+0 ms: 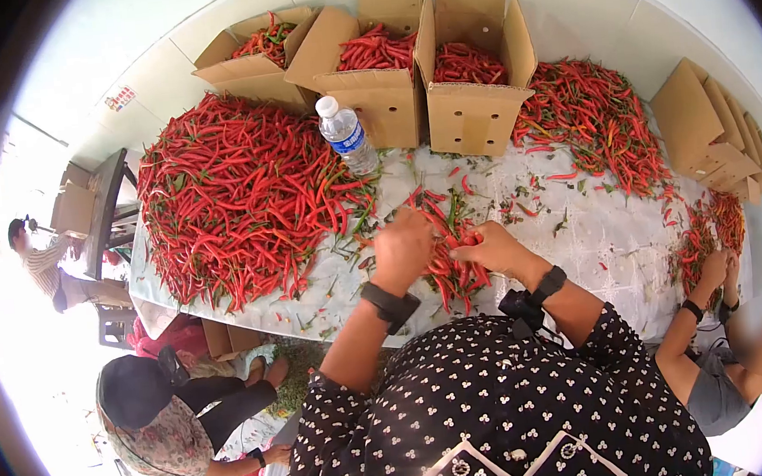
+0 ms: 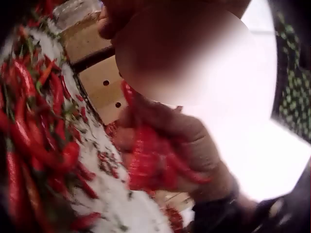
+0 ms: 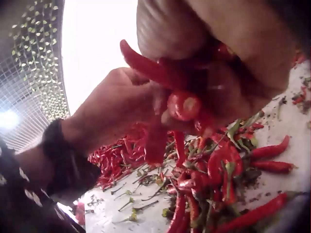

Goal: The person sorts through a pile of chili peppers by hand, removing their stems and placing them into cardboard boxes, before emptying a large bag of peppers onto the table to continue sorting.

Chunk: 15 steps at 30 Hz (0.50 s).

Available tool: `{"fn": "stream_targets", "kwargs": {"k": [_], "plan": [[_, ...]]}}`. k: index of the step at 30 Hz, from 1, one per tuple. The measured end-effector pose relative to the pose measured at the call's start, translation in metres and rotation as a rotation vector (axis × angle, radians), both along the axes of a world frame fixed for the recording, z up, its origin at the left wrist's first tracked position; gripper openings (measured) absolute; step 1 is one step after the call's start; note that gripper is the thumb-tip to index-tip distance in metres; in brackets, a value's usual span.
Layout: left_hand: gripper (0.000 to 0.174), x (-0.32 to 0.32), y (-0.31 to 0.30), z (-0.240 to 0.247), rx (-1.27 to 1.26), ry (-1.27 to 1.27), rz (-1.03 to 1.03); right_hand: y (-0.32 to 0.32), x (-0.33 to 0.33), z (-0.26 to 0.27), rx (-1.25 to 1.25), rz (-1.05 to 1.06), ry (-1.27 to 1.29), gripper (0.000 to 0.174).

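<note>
Over the bench (image 1: 570, 250), chilies (image 3: 148, 65) are gripped by the curled right hand (image 1: 502, 251); the left hand (image 1: 402, 252) is curled, contents unclear.

On the table (image 1: 611, 260), a large heap of chillies (image 1: 234, 196) lies to the left, a small pile (image 1: 456, 263) at the near middle and a second heap (image 1: 591, 123) behind it to the right. Three boxes (image 1: 479, 123) holding chillies stand along the back, the bottle (image 1: 348, 135) before the middle one; more cartons (image 1: 694, 124) stand at the far right.
</note>
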<state>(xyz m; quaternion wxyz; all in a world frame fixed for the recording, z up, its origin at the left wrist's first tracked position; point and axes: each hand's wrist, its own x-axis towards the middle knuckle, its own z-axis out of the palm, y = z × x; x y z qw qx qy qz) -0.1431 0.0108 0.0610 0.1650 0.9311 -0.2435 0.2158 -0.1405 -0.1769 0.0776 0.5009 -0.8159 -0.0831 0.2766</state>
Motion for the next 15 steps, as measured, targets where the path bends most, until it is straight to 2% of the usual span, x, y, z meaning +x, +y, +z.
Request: {"fn": "stream_targets", "kwargs": {"k": [1, 3, 5, 7, 9, 10, 12, 13, 14, 15], "plan": [[0.009, 0.0, 0.009, -0.002, -0.001, 0.001, -0.001, -0.002, 0.001, 0.005, 0.035, -0.071, 0.012, 0.021], [0.006, 0.0, 0.029, -0.003, -0.037, 0.214, 0.327, -0.008, 0.004, 0.017, 0.067, -0.144, 0.027, 0.021], [0.006, -0.002, 0.046, -0.005, -0.101, 0.162, 0.357, -0.016, 0.016, 0.035, 0.206, -0.249, -0.116, 0.02], [0.007, -0.002, 0.051, -0.009, -0.162, 0.113, 0.391, -0.019, 0.029, 0.079, 0.408, -0.329, -0.096, 0.019], [0.011, 0.002, 0.05, -0.017, -0.239, 0.122, 0.256, -0.024, 0.058, 0.092, 0.44, -0.421, -0.398, 0.019], [0.011, 0.005, 0.047, -0.02, -0.238, 0.122, 0.257, -0.02, 0.067, 0.114, 0.485, -0.448, -0.463, 0.019], [0.017, 0.012, 0.035, -0.026, -0.172, 0.36, 0.243, -0.017, 0.096, 0.141, 0.535, -0.493, -0.661, 0.02], [0.017, 0.017, 0.027, -0.026, -0.172, 0.359, 0.243, -0.017, 0.117, 0.146, 0.54, -0.51, -0.793, 0.02], [0.02, 0.022, 0.019, -0.025, -0.108, 0.436, 0.283, -0.018, 0.14, 0.148, 0.539, -0.51, -0.795, 0.02], [0.024, 0.025, 0.013, -0.026, -0.042, 0.513, 0.323, -0.019, 0.163, 0.148, 0.385, -0.512, -0.84, 0.022]]}}
